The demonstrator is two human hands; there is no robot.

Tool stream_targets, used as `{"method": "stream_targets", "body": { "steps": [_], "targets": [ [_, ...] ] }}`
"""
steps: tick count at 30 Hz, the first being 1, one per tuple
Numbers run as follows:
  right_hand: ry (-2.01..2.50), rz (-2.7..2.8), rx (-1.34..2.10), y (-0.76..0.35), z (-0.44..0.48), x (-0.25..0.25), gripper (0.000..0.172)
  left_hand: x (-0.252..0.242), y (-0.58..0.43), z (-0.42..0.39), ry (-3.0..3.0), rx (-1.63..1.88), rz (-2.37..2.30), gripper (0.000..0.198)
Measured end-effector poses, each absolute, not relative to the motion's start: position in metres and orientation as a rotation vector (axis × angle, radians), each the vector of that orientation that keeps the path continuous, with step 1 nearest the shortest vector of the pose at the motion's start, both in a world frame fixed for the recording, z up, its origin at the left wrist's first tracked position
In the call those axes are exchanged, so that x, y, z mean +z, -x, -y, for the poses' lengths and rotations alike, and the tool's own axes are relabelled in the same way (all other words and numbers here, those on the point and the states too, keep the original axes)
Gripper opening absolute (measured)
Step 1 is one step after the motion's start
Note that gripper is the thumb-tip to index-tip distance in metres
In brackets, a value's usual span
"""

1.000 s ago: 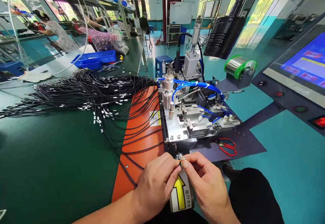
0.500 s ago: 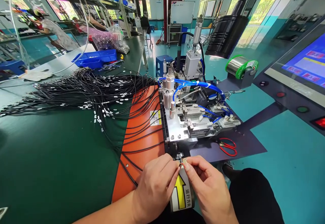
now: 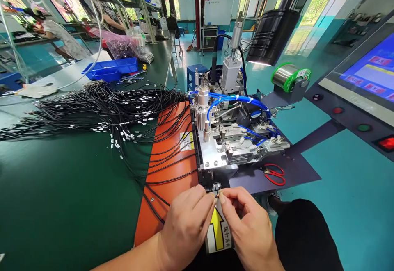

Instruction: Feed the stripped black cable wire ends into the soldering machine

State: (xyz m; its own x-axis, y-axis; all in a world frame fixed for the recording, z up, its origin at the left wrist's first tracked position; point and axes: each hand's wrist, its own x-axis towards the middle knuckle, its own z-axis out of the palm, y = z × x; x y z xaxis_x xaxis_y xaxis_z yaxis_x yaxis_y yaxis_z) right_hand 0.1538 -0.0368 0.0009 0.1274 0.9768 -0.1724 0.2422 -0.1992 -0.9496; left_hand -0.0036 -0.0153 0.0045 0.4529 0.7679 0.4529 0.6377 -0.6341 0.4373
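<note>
Black cable end (image 3: pixel 217 195), pinched between the closed fingertips of left hand (image 3: pixel 187 222) and right hand (image 3: pixel 246 226) alike, lies just ahead of both hands, at the metal fixture's (image 3: pixel 215 158) front edge.

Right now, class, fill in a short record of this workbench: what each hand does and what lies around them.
Left hand: pinches a small part in front of the machine
Right hand: pinches the same small part from the other side
Under hands: yellow arrow label
On machine: blue hoses
Left of machine: orange mat crossed by black cables
Right of machine: red scissors
Far right: solder spool, blue screen
</note>
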Motion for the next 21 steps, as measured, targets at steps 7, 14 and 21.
{"method": "stream_targets", "body": {
  "steps": [7, 14, 21],
  "targets": [
    [1.495, 1.001, 1.384, -0.186, 0.032, 0.0, 0.041, -0.005, 0.003, 0.014, -2.237, 0.92, -1.24, 0.019],
    [1.49, 1.064, 1.362, -0.192, 0.024, 0.003, 0.037, -0.007, 0.005, 0.012, -2.211, 0.884, -1.213, 0.016],
    [1.455, 1.158, 1.361, -0.189, 0.021, 0.007, 0.034, -0.004, 0.005, 0.011, -2.171, 0.883, -1.188, 0.018]
  ]
}}
